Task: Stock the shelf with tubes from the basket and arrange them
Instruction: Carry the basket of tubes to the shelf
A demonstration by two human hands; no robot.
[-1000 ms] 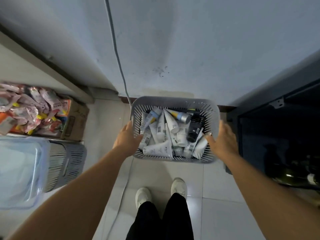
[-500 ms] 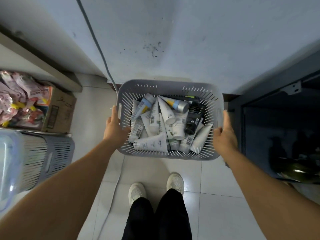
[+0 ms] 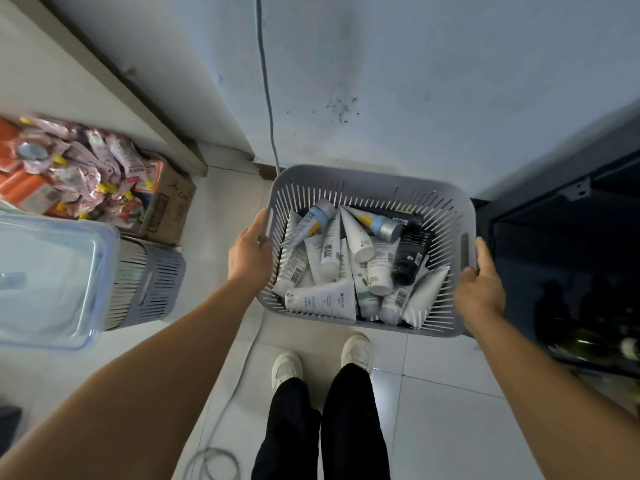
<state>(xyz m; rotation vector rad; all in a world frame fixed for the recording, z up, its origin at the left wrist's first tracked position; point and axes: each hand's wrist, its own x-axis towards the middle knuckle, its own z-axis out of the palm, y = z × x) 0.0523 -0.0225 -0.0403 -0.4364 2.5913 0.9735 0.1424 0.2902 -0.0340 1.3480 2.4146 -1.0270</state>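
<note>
Two hands hold a grey slotted basket [image 3: 367,188] above the tiled floor [image 3: 446,410], one at each short side. At nine o'clock of the basket, the left hand [image 3: 250,252] grips the rim, thumb up along the edge by the handle slot and the fingers out of sight under the wall. At three o'clock, the right hand [image 3: 481,289] clasps the opposite rim beside its handle slot, thumb pointing toward twelve and fingers curled round the outside.

Many tubes [image 3: 343,268] lie jumbled inside the basket, mostly white with barcodes, overlapping one another at all angles. A white tube with blue and yellow bands [image 3: 313,221] leans toward eleven o'clock; another with a silver cap [image 3: 379,225] points toward two. A black tube [image 3: 408,254] rests near the three o'clock wall, cap toward six. One long white tube [image 3: 322,299] lies crosswise along the six o'clock wall.

Directly below, at six o'clock, white shoes [image 3: 356,351] and black trousers [image 3: 322,427] show. A grey cable [image 3: 266,81] runs down the wall [image 3: 415,81] at twelve. Off at nine o'clock sit a cardboard box of colourful packets [image 3: 104,181], a second grey basket [image 3: 149,282] and a clear plastic tub [image 3: 45,278]. At three o'clock stands a dark shelf unit [image 3: 571,237], its contents too dim to tell.
</note>
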